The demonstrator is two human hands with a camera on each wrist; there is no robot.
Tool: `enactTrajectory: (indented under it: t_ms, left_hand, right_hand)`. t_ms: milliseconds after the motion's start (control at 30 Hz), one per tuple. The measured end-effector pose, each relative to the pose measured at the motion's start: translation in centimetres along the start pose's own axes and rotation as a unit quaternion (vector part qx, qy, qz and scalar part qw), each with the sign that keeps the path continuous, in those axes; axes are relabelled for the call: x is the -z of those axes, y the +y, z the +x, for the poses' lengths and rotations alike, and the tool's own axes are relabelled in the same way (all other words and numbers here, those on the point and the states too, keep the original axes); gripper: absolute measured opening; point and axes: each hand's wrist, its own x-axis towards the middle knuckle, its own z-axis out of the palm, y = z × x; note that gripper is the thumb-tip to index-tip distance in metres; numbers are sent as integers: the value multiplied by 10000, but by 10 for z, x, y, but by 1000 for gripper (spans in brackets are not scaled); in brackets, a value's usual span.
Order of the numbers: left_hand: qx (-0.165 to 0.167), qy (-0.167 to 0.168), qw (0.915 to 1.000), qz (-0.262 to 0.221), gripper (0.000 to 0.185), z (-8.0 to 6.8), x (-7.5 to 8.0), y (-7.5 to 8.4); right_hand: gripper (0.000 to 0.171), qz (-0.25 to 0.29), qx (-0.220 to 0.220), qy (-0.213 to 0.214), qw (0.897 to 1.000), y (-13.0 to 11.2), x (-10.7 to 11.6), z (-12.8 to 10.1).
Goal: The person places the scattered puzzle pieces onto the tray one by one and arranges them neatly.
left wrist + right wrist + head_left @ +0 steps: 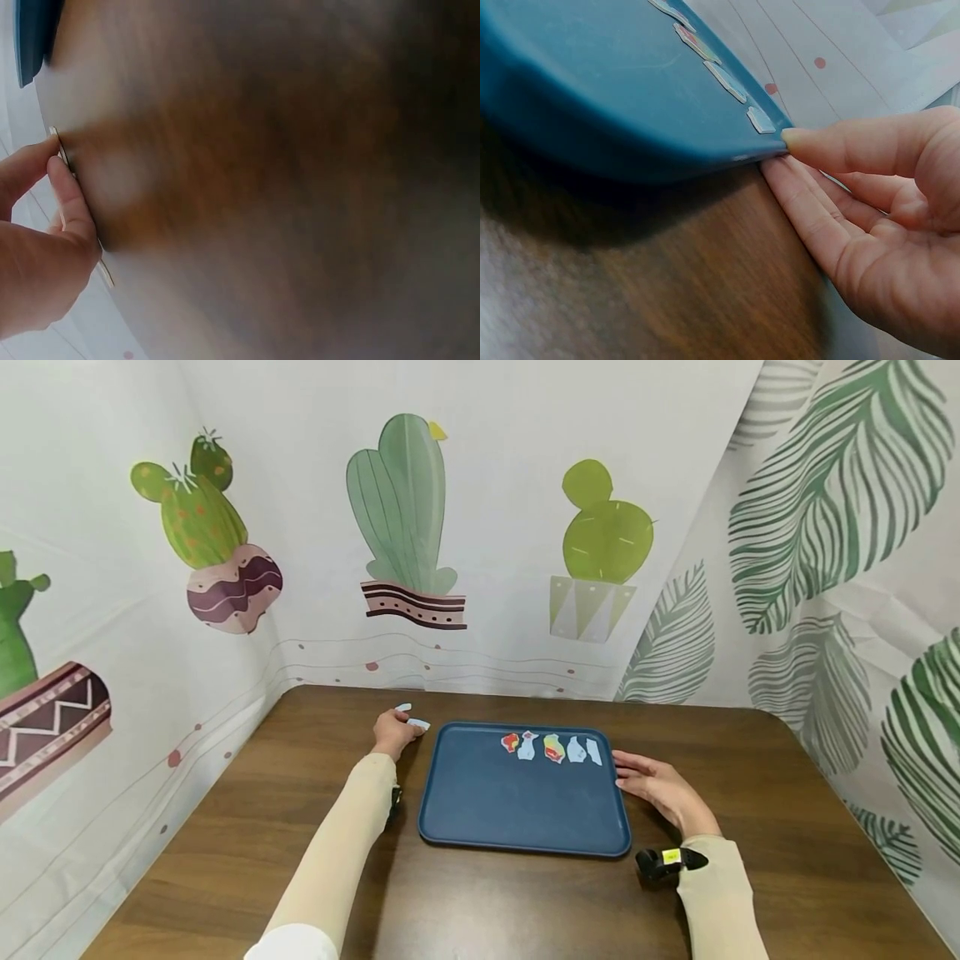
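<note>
My left hand (395,732) is left of the blue tray (517,810), its thumb and a fingertip pinching a thin, flat pale-blue piece (418,724) at the table surface. Another pale piece (403,707) lies just beyond that hand and shows edge-on in the left wrist view. At the tray's right side, my right hand (660,787) grips the rim, thumb on top and fingers beneath, as the right wrist view shows. A row of irregular flat pieces lies along the tray's far edge, among them a red one (511,742), a yellow-and-red one (554,748) and a pale strip (594,752).
The tray lies on a brown wooden table (480,906). Behind the table hangs a white cloth (510,527) printed with cacti and leaves. A black wrist device (660,865) with a yellow label is on the right wrist, close to the table.
</note>
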Motion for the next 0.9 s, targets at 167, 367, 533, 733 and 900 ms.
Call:
enactTrajectory:
  t_ms: [167, 367, 533, 733, 900]
  left_hand:
    - [-387, 123, 9988, 283, 36, -2, -1, -2]
    - [-905, 321, 9946, 386, 41, -1, -6, -6]
    - [-1006, 392, 9923, 601, 41, 0, -6, -7]
    - [-1023, 391, 9937, 243, 32, -2, -1, -6]
    - [-804, 110, 9925, -915, 32, -2, 0, -4]
  right_hand:
    - [60, 18, 26, 1, 10000, 0, 0, 0]
    - [60, 72, -1, -5, 10000, 1, 1, 1]
    - [60, 59, -13, -27, 10000, 2, 0, 1]
    - [60, 44, -44, 13, 10000, 0, -2, 0]
    - [61, 2, -45, 35, 10000, -1, -2, -1]
